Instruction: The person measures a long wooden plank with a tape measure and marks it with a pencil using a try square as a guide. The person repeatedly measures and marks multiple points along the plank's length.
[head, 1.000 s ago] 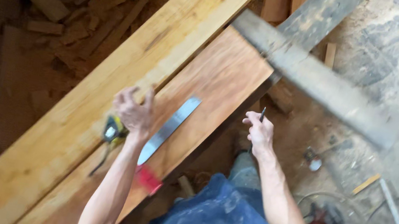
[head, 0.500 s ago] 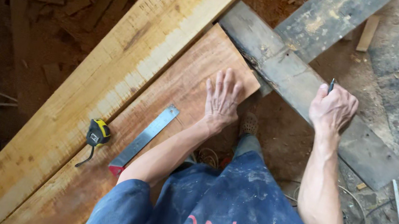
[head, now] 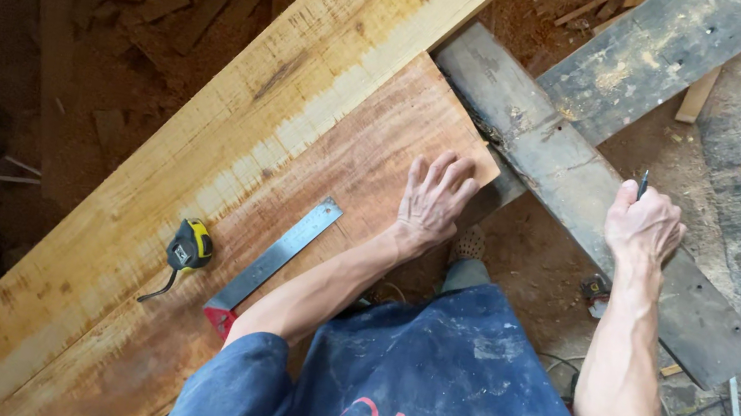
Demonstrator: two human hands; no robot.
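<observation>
The reddish board (head: 334, 181) lies beside the long pale plank (head: 230, 143), its end bearing no visible mark. The left hand (head: 433, 197) presses flat on that end, fingers spread, grasping nothing. The right hand (head: 644, 224), off the board over a grey beam (head: 577, 189), is clenched round a pencil (head: 643, 182). A steel square (head: 271, 264) and tape measure (head: 189, 245) lie unheld, back from the end.

No packages, signs or screens show anywhere in the view. The only label-like thing is the small dark panel on the side of the yellow and black tape measure (head: 189, 244), which lies on the pale plank (head: 230, 143) near its lower long edge, just left of the metal ruler. The panel is roughly round and too small to make out further.
</observation>
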